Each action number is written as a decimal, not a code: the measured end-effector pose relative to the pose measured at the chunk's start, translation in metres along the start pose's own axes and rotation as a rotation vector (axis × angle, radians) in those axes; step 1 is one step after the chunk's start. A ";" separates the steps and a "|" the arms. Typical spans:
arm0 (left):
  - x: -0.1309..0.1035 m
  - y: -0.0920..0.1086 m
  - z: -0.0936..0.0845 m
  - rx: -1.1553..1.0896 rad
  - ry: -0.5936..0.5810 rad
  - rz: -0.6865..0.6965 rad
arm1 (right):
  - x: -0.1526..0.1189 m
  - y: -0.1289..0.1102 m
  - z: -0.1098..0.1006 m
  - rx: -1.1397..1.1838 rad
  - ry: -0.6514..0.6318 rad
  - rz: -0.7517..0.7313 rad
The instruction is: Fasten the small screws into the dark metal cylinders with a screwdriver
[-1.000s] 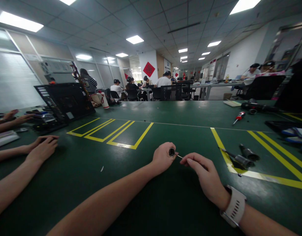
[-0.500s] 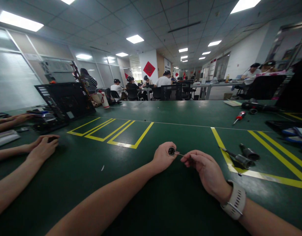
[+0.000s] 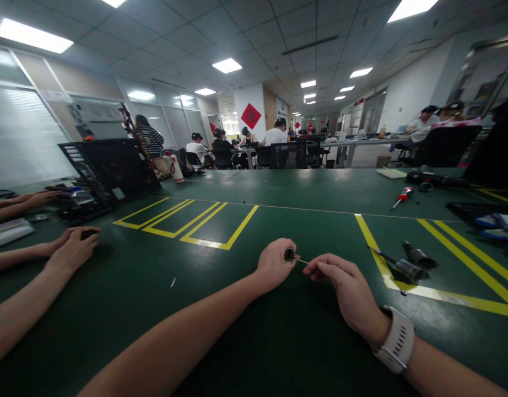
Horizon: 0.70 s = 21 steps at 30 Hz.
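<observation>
My left hand point(image 3: 276, 263) is closed around a small dark cylindrical part point(image 3: 289, 255), whose round open end faces me. Most of that part is hidden by the fingers. Just to its right, my right hand point(image 3: 340, 278) pinches a thin metal rod point(image 3: 302, 261) between thumb and fingertips. The rod's other end meets the left hand beside the dark part; whether it enters the part I cannot tell. Right of my right hand, two grey metal cylinders lie on the table: one with a thin dark shaft point(image 3: 410, 271), the other thicker point(image 3: 420, 257).
Yellow tape point(image 3: 229, 242) marks boxes on the green table point(image 3: 246, 320). At right lie a red-handled screwdriver point(image 3: 403, 197), a dark tool point(image 3: 438, 179) and blue-handled items point(image 3: 497, 223). Another person's hands point(image 3: 74, 248) hold something dark at left, near a black frame point(image 3: 117, 165).
The fingers of my right hand have shifted slightly around the rod, and the wrist has turned a little. The dark part in my left hand has turned slightly.
</observation>
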<state>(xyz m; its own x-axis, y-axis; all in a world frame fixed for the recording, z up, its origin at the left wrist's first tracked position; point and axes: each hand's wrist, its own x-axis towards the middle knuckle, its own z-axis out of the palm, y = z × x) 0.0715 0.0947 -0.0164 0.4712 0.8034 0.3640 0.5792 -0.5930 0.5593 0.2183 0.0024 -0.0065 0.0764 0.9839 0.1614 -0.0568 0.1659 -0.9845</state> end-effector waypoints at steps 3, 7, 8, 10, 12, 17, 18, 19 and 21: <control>0.001 -0.001 0.000 -0.070 -0.016 0.033 | 0.004 0.003 -0.003 0.176 -0.008 0.067; 0.002 -0.003 0.002 -0.156 -0.032 0.064 | 0.006 0.006 -0.004 0.274 -0.024 0.099; 0.002 -0.003 0.002 -0.161 -0.031 0.064 | 0.006 0.006 -0.004 0.273 -0.020 0.098; 0.003 -0.004 0.003 -0.146 -0.024 0.045 | 0.005 0.006 -0.003 0.247 0.001 0.078; 0.003 -0.004 0.003 -0.102 -0.014 0.013 | 0.003 0.005 -0.002 0.169 0.026 0.034; 0.001 -0.001 0.001 0.029 0.005 -0.032 | -0.002 0.000 0.003 -0.153 0.008 -0.048; 0.001 0.000 0.001 0.049 0.006 -0.026 | -0.002 -0.001 0.003 -0.185 -0.003 -0.050; 0.001 0.000 0.000 0.066 0.006 -0.017 | -0.002 -0.001 0.003 -0.197 -0.012 -0.048; 0.000 0.000 0.000 0.078 -0.001 0.004 | 0.000 -0.001 0.003 -0.155 -0.020 -0.034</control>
<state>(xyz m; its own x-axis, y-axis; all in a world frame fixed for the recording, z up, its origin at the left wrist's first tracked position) 0.0719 0.0947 -0.0162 0.4744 0.8011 0.3650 0.6275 -0.5985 0.4979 0.2155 0.0023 -0.0053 0.0557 0.9793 0.1946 0.0998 0.1885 -0.9770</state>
